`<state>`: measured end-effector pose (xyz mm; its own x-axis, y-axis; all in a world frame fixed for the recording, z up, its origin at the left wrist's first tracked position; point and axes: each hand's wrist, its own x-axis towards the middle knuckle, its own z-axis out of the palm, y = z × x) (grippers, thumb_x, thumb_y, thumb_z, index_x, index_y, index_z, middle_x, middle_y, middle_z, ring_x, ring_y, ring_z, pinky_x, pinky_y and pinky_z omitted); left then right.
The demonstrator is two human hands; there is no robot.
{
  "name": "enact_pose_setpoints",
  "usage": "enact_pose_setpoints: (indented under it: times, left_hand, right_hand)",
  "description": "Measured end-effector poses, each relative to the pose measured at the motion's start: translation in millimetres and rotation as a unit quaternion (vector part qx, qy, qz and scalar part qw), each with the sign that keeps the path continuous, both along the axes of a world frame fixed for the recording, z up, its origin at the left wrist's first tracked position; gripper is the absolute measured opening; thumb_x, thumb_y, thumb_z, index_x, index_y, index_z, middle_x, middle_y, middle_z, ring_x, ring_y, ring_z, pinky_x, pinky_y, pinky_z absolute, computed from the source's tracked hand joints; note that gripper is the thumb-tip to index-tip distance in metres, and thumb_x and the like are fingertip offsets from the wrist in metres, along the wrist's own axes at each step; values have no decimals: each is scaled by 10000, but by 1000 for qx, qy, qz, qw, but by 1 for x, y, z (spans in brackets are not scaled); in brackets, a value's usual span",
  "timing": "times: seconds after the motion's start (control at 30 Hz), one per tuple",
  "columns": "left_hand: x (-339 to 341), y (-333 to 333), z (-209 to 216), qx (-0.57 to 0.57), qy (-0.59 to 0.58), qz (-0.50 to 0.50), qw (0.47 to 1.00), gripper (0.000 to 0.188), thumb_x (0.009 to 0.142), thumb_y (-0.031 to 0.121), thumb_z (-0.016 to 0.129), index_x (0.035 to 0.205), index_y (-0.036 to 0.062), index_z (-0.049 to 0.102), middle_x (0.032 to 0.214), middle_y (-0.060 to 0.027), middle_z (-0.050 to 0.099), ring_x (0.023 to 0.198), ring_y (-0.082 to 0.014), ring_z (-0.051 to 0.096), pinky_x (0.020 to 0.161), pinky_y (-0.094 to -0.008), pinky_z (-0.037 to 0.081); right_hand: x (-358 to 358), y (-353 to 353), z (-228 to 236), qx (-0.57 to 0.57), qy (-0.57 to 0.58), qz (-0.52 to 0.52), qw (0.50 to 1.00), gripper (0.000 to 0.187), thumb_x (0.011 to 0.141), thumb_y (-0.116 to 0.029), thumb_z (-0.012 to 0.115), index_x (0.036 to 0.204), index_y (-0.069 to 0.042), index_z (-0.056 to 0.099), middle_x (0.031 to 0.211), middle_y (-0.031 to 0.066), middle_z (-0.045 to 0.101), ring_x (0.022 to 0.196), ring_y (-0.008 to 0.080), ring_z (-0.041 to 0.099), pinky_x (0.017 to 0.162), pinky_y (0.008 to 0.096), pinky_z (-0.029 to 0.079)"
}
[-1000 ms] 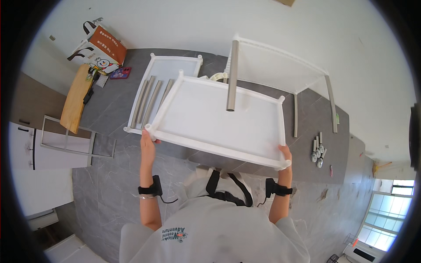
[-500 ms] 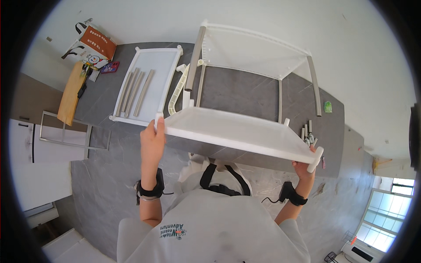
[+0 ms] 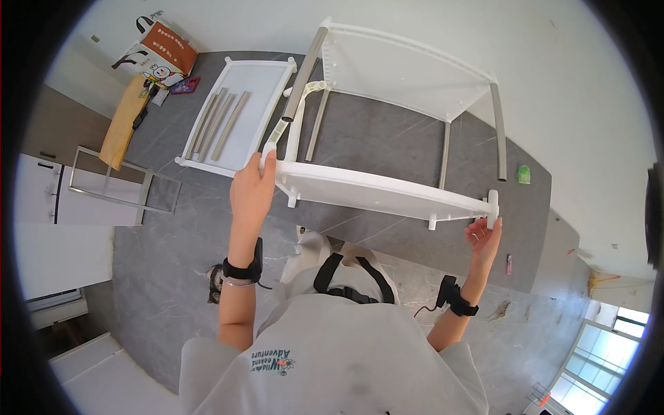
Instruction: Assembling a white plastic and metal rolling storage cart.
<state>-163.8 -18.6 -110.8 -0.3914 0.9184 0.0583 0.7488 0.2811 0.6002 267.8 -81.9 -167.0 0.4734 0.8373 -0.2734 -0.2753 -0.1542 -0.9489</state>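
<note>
Forearms [image 3: 237, 311] stretched forward; left grip [image 3: 253, 188] clasped, right grip [image 3: 486, 238] curled inward.

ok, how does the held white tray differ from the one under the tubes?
Pose: held tray is tipped steeply; other tray lies flat. Support: left hand and right hand hold the held tray's ends; the table supports the other tray. Both: white, with corner fittings.

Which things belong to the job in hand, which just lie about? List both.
Job, apparently:
white shelf panel held by left hand and right hand;
white shelf with metal legs;
flat white shelf beneath loose metal tubes;
curved cream plastic part

Lying about, apparently:
orange-and-white shopping bag;
phone;
green packet
</note>
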Motion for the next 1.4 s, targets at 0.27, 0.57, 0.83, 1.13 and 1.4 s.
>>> enact_pose_setpoints:
  times: [0.27,0.57,0.83,1.13,1.4]
  left_hand:
    - [-13,23,-23,96,-110,-88,985,496,917,412,403,948,-53,572,793,-227,560,819,-333,548,720,-385,421]
    - [-11,42,-22,12,-201,-74,977,450,921,375,410,779,-48,469,616,-146,425,603,-207,362,604,-339,368]
    - [-15,52,-29,36,-229,-92,968,433,920,346,421,751,-52,442,611,-151,416,596,-212,352,584,-344,353]
    - [-11,53,-25,33,-230,-88,969,416,921,330,425,766,-56,448,603,-157,420,590,-206,343,571,-341,352]
    - [-15,45,-25,32,-228,-112,967,408,900,313,470,1003,-77,528,682,-204,546,607,-242,506,591,-349,403]
  right_hand:
    - [-13,12,1,26,-129,-60,989,414,915,-433,428,805,-53,548,651,43,563,562,134,565,520,246,444]
    - [-8,27,-12,-4,-181,-140,973,364,925,-340,451,1078,-10,460,721,80,592,509,140,566,470,230,461]
    - [-18,37,-5,17,-261,-127,957,381,929,-301,442,1194,-34,504,978,81,564,704,102,575,551,213,465]
    - [-24,40,-8,26,-263,-167,950,365,934,-282,427,1181,-22,497,968,91,557,717,130,584,582,230,474]
    - [-37,33,-7,85,-241,-187,949,326,936,-228,416,1170,-15,498,908,92,568,687,134,576,607,243,476]
